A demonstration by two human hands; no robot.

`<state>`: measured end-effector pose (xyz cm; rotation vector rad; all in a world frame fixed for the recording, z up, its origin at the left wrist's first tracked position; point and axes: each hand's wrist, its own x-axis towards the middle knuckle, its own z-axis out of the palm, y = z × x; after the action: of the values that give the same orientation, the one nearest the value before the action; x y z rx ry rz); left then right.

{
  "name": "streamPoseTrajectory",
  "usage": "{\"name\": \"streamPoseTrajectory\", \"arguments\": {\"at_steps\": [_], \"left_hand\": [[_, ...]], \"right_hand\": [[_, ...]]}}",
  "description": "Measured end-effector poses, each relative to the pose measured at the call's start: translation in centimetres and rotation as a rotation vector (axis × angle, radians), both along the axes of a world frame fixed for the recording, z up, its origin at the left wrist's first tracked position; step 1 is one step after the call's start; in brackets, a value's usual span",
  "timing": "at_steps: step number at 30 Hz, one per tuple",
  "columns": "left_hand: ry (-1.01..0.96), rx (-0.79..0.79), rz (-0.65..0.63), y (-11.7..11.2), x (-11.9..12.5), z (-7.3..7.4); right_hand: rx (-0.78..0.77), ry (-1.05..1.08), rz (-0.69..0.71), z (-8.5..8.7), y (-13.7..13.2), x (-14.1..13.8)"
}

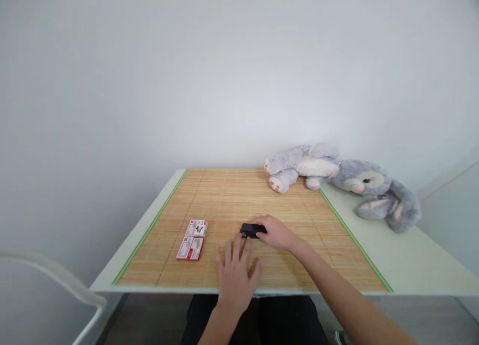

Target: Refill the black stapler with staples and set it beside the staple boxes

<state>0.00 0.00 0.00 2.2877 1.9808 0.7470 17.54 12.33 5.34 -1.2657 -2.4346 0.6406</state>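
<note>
A black stapler [250, 229] lies on the bamboo mat [232, 195], near the middle of the table. My right hand [276, 232] grips its right end, with fingers along the far side and the thumb on the near side. Just in front of the stapler, my left hand [236, 272] is open, palm down, its fingers spread. Its fingertips reach close to the stapler's near left edge; whether they touch it I cannot tell. To the left, a small white and red box [196, 228] sits directly behind a second red and white box [190, 248].
A grey plush rabbit [318, 166] lies on its side at the back right, partly over the mat, its head and ears on the white table [415, 265]. The wall [224, 85] stands behind. A white curved bar [56, 272] shows at lower left.
</note>
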Motion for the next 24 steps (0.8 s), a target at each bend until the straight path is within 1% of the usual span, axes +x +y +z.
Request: {"name": "streamPoseTrajectory", "arguments": {"at_steps": [3,5,7,10,12,14,15,17,20,22,24], "left_hand": [[0.011,-0.009,0.022,0.5,0.9,-0.4],[0.016,-0.014,0.051,0.7,1.3,-0.5],[0.031,-0.025,0.068,0.8,1.3,-0.5],[0.058,-0.057,0.073,0.7,1.2,-0.5],[0.070,-0.077,0.083,0.7,1.1,-0.5],[0.078,-0.084,0.099,0.6,1.2,-0.4],[0.081,-0.083,0.105,0.6,1.2,-0.3],[0.084,-0.077,0.109,0.6,1.3,-0.2],[0.079,-0.067,0.110,0.6,1.4,0.2],[0.063,-0.056,0.109,0.6,1.3,0.3],[0.039,-0.041,0.096,0.6,1.3,0.4]], "right_hand": [[0.028,-0.003,0.018,-0.1,0.1,0.2],[0.047,-0.011,0.011,-0.2,0.1,-0.3],[0.069,-0.018,-0.015,-0.4,0.1,-1.2],[0.123,-0.019,-0.081,-0.5,0.0,-3.4],[0.161,-0.014,-0.120,-0.3,-0.1,-4.7],[0.189,-0.005,-0.147,0.4,-0.1,-5.0],[0.202,0.004,-0.159,0.8,-0.2,-4.8],[0.228,0.045,-0.190,1.8,-0.5,-3.4],[0.245,0.183,-0.302,2.6,-1.3,0.2],[0.202,0.263,-0.398,2.3,-2.1,2.8],[0.161,0.337,-0.485,1.2,-2.9,5.1]]}}
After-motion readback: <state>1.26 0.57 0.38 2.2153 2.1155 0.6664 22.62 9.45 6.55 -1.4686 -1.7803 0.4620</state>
